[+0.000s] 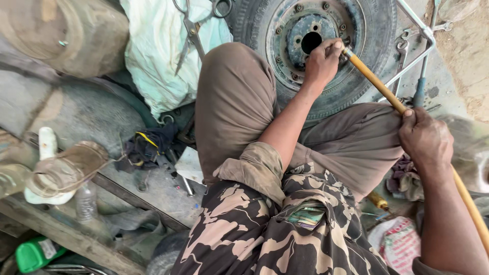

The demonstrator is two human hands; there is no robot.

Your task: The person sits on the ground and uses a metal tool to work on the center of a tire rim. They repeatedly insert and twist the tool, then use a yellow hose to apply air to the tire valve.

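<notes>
A small tyre on a rusty steel wheel lies on the ground ahead of my knees. My left hand rests on the rim and pinches the metal tip of a long yellow hose against it. My right hand grips the same hose farther back, beside my right knee. The hose runs on past my right forearm to the lower right edge. My brown trousers and camouflage shirt fill the middle of the view.
Large scissors lie on a pale sack at the top. Spanners and a white metal frame lie right of the tyre. At left are a sandal, a clear bottle, a green container, a wooden plank and dark rags.
</notes>
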